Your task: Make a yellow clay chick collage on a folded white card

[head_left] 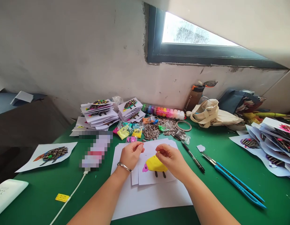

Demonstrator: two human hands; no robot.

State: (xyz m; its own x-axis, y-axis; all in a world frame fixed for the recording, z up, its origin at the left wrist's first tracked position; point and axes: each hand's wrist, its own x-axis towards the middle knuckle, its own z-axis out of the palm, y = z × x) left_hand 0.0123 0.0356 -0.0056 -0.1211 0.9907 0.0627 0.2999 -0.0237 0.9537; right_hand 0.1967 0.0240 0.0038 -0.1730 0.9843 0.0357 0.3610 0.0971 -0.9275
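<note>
A white card [147, 180] in front of me carries a flat yellow clay animal body [153, 163] with a pink head [145, 168] and two dark legs. Above the card's left edge, my left hand [132, 154] is closed, thumb against fingertips, and wears a silver bracelet [124, 167]. My right hand [170, 157] hovers over the yellow body and hides its right part. Its thumb and fingers are pinched together. Whatever either pinch holds is too small or hidden to make out. Larger white sheets [126, 200] lie beneath the card.
Behind the card lie loose striped sunflower seeds [151, 130], small clay bags [124, 132] and a tape roll [183, 126]. Stacked seed pictures [99, 117] stand back left, others [276, 147] at right. A black pen [193, 157] and blue tweezers [238, 184] lie right; a cable [69, 197] runs left.
</note>
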